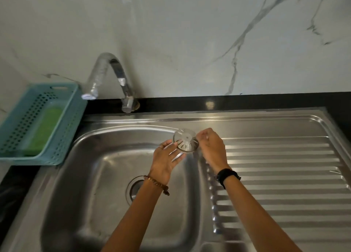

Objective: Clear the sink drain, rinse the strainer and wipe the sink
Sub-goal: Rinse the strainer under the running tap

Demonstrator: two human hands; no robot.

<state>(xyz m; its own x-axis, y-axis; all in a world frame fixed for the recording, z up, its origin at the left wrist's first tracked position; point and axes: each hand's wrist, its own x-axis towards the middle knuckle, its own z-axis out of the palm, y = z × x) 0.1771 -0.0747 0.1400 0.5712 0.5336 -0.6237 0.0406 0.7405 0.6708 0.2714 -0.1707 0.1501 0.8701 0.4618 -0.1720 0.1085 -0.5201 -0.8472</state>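
Over basin rim, 1 o'clock of open drain (135, 188): strainer (186, 140) held in air, tilted, between 2 hands. Right hand (210, 147) pinching edge at 3 o'clock. Left hand (167, 157) fingers straight, propping underside at 8 o'clock. Tap (110, 75) dry, at 10 o'clock. Risk: light pinch slipping, strainer dropping into sink (91, 157); debris reaching uncovered drain.

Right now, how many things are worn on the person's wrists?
2. A brown beaded bracelet is on the left wrist, above the sink basin near the drain opening. A black band is on the right wrist, over the ridged drainboard. Nothing else shows there.
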